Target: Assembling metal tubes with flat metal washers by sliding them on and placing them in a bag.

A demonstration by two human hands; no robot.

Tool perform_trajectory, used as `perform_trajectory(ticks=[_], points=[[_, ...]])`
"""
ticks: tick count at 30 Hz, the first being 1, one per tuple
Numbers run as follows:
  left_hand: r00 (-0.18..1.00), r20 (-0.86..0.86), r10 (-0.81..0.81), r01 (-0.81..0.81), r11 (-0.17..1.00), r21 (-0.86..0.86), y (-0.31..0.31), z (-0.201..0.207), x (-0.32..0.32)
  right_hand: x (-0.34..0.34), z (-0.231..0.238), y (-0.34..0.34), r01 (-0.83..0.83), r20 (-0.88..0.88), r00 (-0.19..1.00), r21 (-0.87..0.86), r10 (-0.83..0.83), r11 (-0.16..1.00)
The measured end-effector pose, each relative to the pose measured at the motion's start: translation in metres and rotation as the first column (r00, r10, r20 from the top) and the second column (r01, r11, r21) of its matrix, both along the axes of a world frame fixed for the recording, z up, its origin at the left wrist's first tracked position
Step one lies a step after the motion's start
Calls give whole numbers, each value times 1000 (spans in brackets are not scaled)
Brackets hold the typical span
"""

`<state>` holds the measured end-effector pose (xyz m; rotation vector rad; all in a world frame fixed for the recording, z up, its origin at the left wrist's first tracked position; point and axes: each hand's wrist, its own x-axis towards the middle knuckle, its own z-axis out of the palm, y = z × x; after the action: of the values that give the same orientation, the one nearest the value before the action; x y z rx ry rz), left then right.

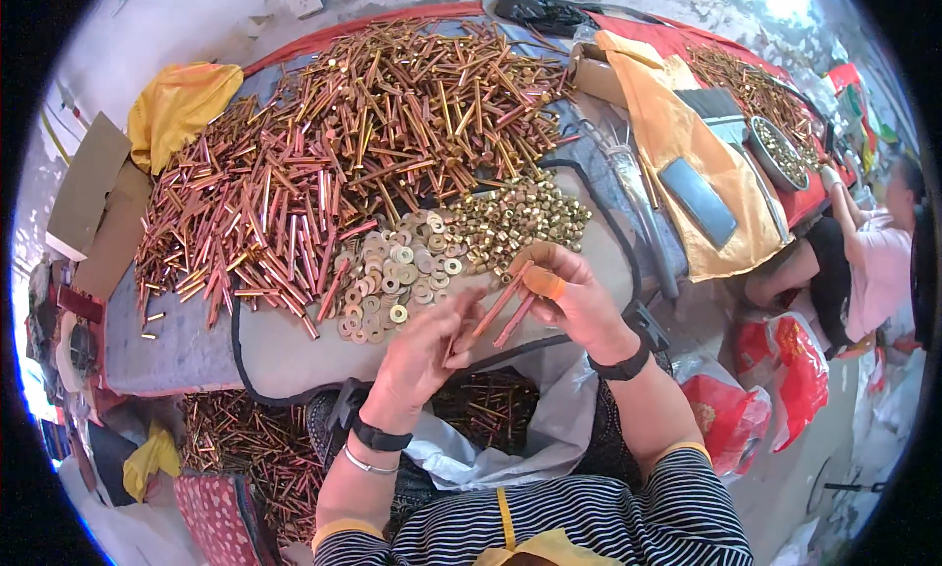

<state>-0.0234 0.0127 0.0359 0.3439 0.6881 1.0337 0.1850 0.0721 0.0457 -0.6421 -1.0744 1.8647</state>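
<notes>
Both hands meet over the near edge of a grey mat (294, 355). My right hand (579, 296), with orange tape around a finger, closes on slim copper-coloured metal rods (512, 316) that slant down toward the left hand. My left hand (429, 348) is closed around the lower end of one rod; the exact grip is partly hidden. Just beyond the hands lie a spread of flat metal washers (397, 272) and a heap of small brass-coloured nuts (520, 218). Behind them rises a large pile of copper-coloured bolts and rods (383, 115).
Below the mat, a white sack (491, 453) with more rods lies open at my lap. A phone (698, 202) rests on yellow cloth (653, 105) at right, near a round bowl (778, 154). Another person (873, 262) sits far right. Red bags (785, 370) stand on the floor.
</notes>
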Motion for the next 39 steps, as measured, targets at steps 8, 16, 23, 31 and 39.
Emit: perform_trajectory(ticks=[8,16,23,31,39], points=[[923,-376,87,17,964,266,-14,-7,-4,7,1,4,-60,32,998,5,59,998],[985,-171,35,10,966,257,-8,3,-1,15,10,4,-84,45,995,-5,84,996],[925,-369,87,-24,985,172,-12,1,26,4,3,-5,-230,159,962,18,224,973],[840,-540,40,204,901,384,-14,-16,26,-15,12,-28,-55,494,857,377,-150,925],[952,55,303,-307,931,195,-20,-19,-10,-28,16,-34,292,102,918,482,-384,826]])
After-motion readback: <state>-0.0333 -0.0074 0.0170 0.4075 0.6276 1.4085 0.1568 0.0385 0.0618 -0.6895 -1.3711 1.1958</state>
